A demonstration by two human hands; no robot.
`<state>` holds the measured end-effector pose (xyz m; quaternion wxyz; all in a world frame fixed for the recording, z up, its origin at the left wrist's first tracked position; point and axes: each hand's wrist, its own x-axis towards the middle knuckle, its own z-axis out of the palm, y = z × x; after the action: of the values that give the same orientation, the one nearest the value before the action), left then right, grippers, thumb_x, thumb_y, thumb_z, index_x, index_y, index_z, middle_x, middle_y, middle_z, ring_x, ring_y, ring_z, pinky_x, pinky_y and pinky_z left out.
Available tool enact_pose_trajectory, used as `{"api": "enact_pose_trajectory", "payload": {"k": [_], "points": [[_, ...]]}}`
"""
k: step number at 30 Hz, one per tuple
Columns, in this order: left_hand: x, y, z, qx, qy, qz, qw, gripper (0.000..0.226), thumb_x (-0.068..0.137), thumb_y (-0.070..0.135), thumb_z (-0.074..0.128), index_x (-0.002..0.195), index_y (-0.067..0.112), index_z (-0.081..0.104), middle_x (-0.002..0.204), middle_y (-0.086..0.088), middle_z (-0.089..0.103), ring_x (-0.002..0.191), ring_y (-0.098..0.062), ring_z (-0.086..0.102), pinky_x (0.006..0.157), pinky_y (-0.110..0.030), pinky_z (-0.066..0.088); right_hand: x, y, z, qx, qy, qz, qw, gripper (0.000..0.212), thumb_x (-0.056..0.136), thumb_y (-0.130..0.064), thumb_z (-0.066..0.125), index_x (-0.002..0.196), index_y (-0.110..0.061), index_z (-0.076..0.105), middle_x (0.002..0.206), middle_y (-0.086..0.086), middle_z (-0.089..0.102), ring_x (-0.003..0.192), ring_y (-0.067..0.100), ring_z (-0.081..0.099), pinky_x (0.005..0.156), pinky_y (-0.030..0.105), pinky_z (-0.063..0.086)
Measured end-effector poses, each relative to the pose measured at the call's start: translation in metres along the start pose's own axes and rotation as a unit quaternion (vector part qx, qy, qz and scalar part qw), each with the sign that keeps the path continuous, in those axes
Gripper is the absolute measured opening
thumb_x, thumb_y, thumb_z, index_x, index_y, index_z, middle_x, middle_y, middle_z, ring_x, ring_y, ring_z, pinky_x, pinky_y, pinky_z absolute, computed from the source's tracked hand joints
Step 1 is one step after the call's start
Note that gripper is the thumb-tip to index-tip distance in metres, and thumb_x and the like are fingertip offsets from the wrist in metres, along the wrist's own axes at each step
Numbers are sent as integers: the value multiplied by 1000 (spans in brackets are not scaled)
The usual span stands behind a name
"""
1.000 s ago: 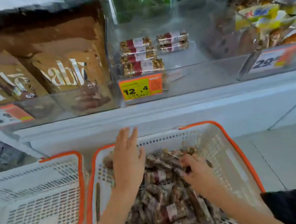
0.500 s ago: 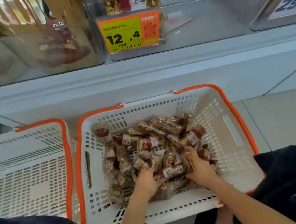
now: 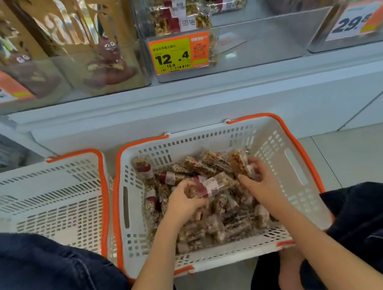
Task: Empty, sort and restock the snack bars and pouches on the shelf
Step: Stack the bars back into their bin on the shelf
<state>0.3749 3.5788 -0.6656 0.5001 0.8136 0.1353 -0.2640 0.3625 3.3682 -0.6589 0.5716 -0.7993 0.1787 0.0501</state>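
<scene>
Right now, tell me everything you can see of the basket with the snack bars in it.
The right basket is white slotted plastic with an orange rim, orange handles folded down along it and an oblong slot in each side wall. It sits on the floor below the shelf, right beside the empty basket. A loose heap of clear-wrapped nut bars covers its bottom. The left hand and right hand are inside, gripping bars.

Open shelf bay (image 3: 257, 43) beside stacked bars (image 3: 177, 11)

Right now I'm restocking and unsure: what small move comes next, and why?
Probably lift the gathered snack bars up to the clear bin behind the 12.4 tag: both hands, left hand and right hand, already grip bars, and that bin holds few.
</scene>
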Motion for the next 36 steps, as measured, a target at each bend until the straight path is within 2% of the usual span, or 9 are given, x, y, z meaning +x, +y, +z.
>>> {"api": "enact_pose_trajectory", "payload": {"k": [3,5,8,12,17,19,27,31,36], "points": [[-25,29,-16,-10,14,81,997,46,69,17,84,107,18,59,95,11,60,87,-9,59,74,-16,52,-7,-40,-4,-146,-42,-226,962,43,84,-12,67,120,-31,52,106,-21,59,94,-3,56,80,9,42],[-39,43,-25,-35,24,111,993,44,71,14,82,105,23,56,97,8,60,89,-9,59,65,-6,47,-8,-59,-5,-240,-81,-308,917,47,84,-17,62,127,-32,49,113,-7,61,105,15,55,88,29,46],[-56,56,-37,-80,39,148,985,52,71,20,83,111,31,52,108,12,59,99,-6,59,77,-17,49,-15,-80,-3,-352,-109,-365,855,53,88,-46,41,140,-36,35,124,-4,49,116,19,41,94,41,40],[-77,69,-52,-114,39,213,969,67,76,16,79,131,37,46,116,25,47,93,18,54,82,-17,50,-20,-109,4,-382,-180,-376,825,58,98,-47,33,151,-28,20,133,2,40,123,20,33,105,36,30],[-88,88,-75,-115,37,241,963,55,75,16,80,119,36,54,114,5,61,96,-2,65,84,-31,56,-11,-169,-8,-346,-289,-349,822,59,90,-31,63,141,-17,39,131,3,55,114,16,52,80,15,32],[-92,107,-85,-78,44,262,961,54,75,16,80,119,31,53,107,12,59,94,1,62,79,-18,54,-7,-194,-17,-371,-304,-337,810,61,85,-32,69,138,-19,42,122,-2,59,105,12,55,74,17,35],[-85,186,-131,20,-20,277,960,52,73,14,81,113,26,50,115,-5,59,96,-22,66,81,-42,56,9,-257,-29,-422,-221,-382,792,41,74,-30,80,106,-13,60,87,-2,60,80,19,58,55,19,35],[-70,214,-154,44,-35,277,959,71,72,22,80,127,39,38,124,16,47,92,-8,68,81,-25,54,34,-294,-50,-444,-197,-374,790,52,76,-27,78,121,-15,56,105,0,62,90,16,55,68,22,38],[-46,219,-175,268,47,284,919,45,76,26,78,108,33,47,121,4,48,86,-6,62,75,-19,50,78,-348,-95,-487,-95,-348,796,41,77,-24,77,111,-14,57,96,1,59,80,15,51,68,21,36]]}}
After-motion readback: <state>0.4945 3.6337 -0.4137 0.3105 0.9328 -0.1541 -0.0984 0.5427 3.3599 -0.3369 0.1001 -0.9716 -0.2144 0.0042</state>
